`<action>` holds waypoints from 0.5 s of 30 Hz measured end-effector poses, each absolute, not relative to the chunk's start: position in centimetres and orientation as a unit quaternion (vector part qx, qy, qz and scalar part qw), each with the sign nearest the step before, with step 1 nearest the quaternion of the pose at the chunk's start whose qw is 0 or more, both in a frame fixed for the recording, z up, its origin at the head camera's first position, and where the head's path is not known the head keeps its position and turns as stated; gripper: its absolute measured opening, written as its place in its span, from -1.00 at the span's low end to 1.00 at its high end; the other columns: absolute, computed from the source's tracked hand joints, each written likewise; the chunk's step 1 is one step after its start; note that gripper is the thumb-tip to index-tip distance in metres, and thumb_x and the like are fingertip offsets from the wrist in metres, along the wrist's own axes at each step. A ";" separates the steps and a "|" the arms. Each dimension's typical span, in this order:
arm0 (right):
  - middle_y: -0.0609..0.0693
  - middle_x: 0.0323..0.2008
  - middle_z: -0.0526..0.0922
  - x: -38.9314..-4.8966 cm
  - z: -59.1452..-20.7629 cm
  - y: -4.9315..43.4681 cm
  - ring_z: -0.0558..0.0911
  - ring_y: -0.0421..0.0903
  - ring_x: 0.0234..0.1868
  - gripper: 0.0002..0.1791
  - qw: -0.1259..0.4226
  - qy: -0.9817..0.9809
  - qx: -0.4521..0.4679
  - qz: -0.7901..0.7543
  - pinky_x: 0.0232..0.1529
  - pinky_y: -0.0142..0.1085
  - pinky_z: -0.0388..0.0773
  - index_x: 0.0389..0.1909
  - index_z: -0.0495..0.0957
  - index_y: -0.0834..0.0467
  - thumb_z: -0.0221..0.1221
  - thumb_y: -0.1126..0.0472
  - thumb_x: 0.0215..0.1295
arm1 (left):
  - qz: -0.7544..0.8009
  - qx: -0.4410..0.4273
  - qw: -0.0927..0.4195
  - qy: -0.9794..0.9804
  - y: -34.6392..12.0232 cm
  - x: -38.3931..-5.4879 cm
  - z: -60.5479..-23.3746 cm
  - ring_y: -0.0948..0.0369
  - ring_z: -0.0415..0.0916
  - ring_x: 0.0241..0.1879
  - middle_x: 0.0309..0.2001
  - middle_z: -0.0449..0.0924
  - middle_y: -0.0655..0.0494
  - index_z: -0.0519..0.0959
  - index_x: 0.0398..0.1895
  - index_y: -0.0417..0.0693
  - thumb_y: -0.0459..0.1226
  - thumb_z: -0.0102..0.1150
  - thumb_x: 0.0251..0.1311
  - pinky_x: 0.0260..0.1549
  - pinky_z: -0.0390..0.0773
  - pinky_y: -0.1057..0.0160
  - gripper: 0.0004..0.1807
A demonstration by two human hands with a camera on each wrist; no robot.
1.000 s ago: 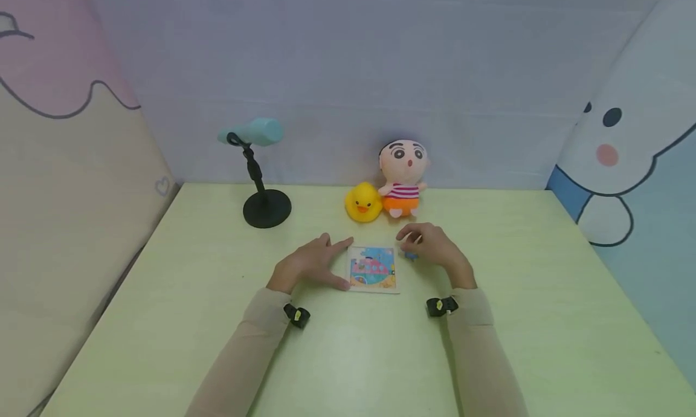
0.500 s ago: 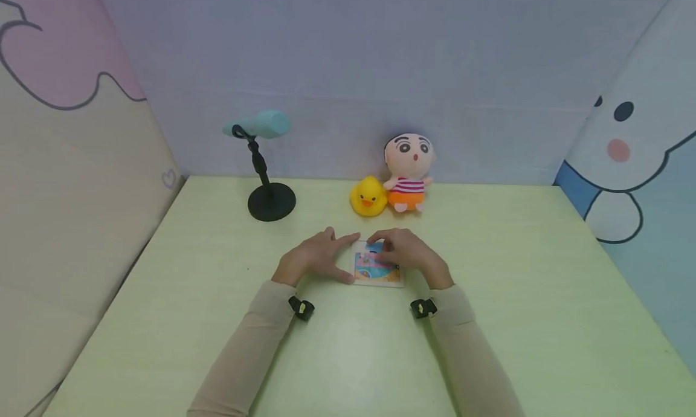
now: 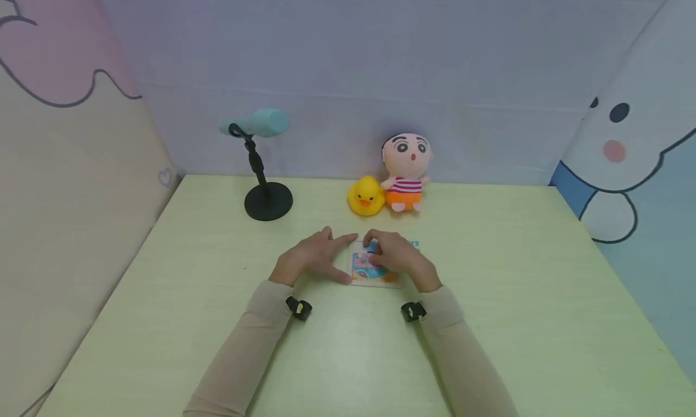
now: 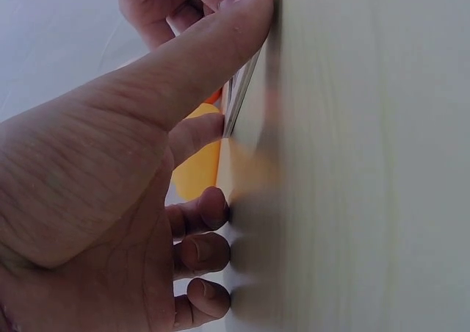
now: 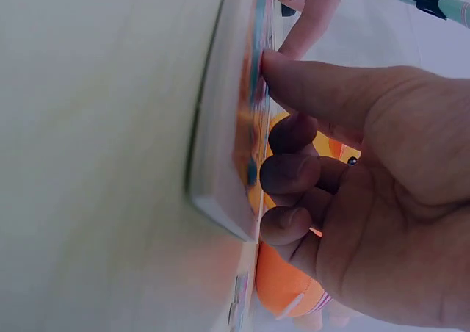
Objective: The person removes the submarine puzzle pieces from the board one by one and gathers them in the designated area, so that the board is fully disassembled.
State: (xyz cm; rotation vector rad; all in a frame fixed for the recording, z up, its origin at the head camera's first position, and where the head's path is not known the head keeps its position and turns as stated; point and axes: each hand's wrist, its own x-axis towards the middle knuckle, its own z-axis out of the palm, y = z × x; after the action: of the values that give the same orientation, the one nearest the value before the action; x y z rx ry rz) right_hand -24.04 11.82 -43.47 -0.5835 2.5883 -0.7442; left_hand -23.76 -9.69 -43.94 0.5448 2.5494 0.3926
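Observation:
A small square picture puzzle (image 3: 375, 276) with a pale border lies flat on the table, showing blue, pink and orange areas. At its left side my left hand (image 3: 315, 260) spreads thumb and forefinger to the two left corners, steadying it; the left wrist view shows the thumb (image 4: 220, 38) straight against the edge. Over the upper right part is my right hand (image 3: 399, 254), fingers bent, with the thumb (image 5: 294, 71) touching the picture. Whether it pinches a piece is hidden. A loose blue puzzle piece (image 3: 415, 245) lies just right of the board, partly behind that hand.
Behind the puzzle sit a yellow toy duck (image 3: 366, 196) and a plush doll (image 3: 406, 172) in a striped top. A black stand (image 3: 269, 201) holding a light-blue cylinder (image 3: 266, 122) stands at the back left. A pale curtain backs the table (image 3: 544, 296).
My right hand has moved left from beside the puzzle onto its upper part, then slightly further left. The blue piece at the right is uncovered. My left hand has stayed at the left edge.

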 end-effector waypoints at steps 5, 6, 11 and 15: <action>0.01 -0.45 0.47 -24.1 -43.6 11.5 0.44 -0.08 -0.42 -0.70 0.188 0.921 -0.221 -0.262 -0.32 -0.29 0.39 0.06 0.49 0.19 0.27 0.32 0.35 | 0.143 0.198 0.253 0.936 -9.8 -23.7 -44.1 0.08 0.35 -0.14 -0.06 0.25 -0.01 0.07 0.59 0.40 0.26 0.43 -0.04 -0.29 0.38 0.20 0.11; 0.01 -0.43 0.46 -24.1 -43.6 11.4 0.44 -0.07 -0.40 -0.69 0.186 0.921 -0.221 -0.260 -0.30 -0.28 0.39 0.06 0.48 0.19 0.28 0.32 0.34 | 0.143 0.198 0.253 0.936 -9.8 -23.7 -44.1 0.08 0.34 -0.14 -0.07 0.25 -0.01 0.07 0.59 0.39 0.26 0.43 -0.04 -0.30 0.37 0.21 0.11; 0.10 -0.21 0.36 -24.1 -43.7 11.4 0.45 0.02 -0.25 -0.70 0.160 0.933 -0.211 -0.243 -0.17 -0.21 0.44 0.02 0.49 0.14 0.31 0.29 0.32 | 0.146 0.203 0.251 0.935 -9.7 -23.8 -43.9 0.08 0.34 -0.14 -0.08 0.25 -0.02 0.09 0.58 0.37 0.25 0.44 -0.04 -0.30 0.36 0.21 0.11; 0.14 -0.08 0.26 -23.9 -43.5 11.5 0.48 0.07 -0.21 -0.72 0.147 0.937 -0.209 -0.238 -0.13 -0.16 0.48 0.00 0.50 0.11 0.30 0.29 0.33 | 0.147 0.205 0.249 0.935 -9.7 -24.0 -43.8 0.07 0.34 -0.16 -0.08 0.25 -0.02 0.09 0.58 0.38 0.26 0.45 -0.06 -0.33 0.34 0.21 0.12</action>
State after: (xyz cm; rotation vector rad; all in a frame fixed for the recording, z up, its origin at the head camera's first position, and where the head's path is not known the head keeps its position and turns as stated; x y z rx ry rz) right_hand -23.92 11.47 -43.48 -0.6014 2.6959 -0.6845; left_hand -23.95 -9.66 -43.81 0.5582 2.5472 0.3999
